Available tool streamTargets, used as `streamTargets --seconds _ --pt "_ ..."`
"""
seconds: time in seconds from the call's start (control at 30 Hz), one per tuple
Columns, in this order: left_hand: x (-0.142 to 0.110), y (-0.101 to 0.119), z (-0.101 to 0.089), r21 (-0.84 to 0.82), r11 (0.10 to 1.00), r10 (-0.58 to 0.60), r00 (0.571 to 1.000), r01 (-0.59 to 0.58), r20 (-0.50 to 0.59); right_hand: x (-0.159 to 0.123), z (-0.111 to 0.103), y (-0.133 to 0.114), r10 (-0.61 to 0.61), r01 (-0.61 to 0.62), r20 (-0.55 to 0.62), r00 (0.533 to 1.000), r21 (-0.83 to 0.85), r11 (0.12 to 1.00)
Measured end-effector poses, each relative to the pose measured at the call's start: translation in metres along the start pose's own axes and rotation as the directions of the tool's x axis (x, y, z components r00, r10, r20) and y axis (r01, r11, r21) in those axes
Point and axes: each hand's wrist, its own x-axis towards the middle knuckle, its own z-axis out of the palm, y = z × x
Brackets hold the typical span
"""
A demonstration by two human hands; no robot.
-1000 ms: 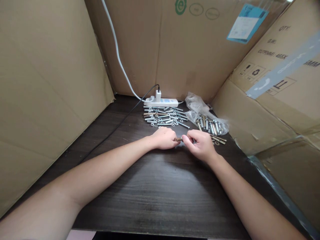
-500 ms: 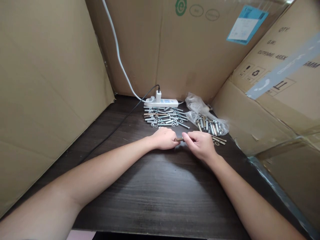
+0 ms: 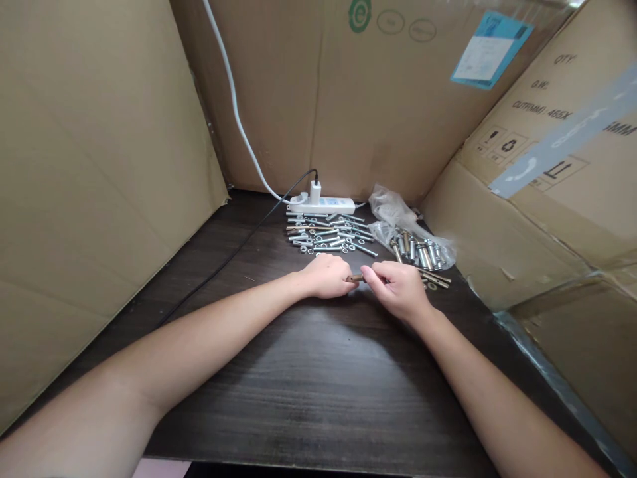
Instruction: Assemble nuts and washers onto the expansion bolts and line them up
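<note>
A brownish metal expansion bolt point(image 3: 354, 278) lies level between my two hands above the dark table point(image 3: 279, 392). My left hand point(image 3: 327, 275) is closed on one end of it. The thumb and fingers of my right hand point(image 3: 395, 287) pinch the other end, where a washer or nut is mostly hidden. Just beyond my hands lie several silvery bolts point(image 3: 326, 249) with loose washers and nuts. To the right, several assembled expansion bolts point(image 3: 421, 252) rest on a clear plastic bag point(image 3: 393, 204). A few brownish bolts point(image 3: 438, 279) lie partly behind my right hand.
A white power strip point(image 3: 328, 205) with a plugged-in charger point(image 3: 315, 192) sits behind the bolts. Its white cable point(image 3: 233, 99) runs upward, and a black cord point(image 3: 239, 245) crosses the table at left. Cardboard boxes point(image 3: 269, 99) wall in the left, back and right sides.
My right thumb and fingers have shifted very slightly left on the bolt. My left hand and the loose hardware look unmoved.
</note>
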Motion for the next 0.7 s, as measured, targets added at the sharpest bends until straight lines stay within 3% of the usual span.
streamTargets --seconds 0.33,0.7 --pt "-0.0001 -0.0003 0.001 -0.023 1.0 -0.003 1.0 0.003 0.005 -0.0008 -0.0029 -0.0041 0.014 -0.015 0.007 1.0 0.098 0.995" --pt "-0.0002 0.0014 0.0002 0.0 1.0 -0.02 1.0 0.02 0.006 -0.0004 0.0004 0.0006 0.011 -0.011 0.02 1.0 0.012 1.0"
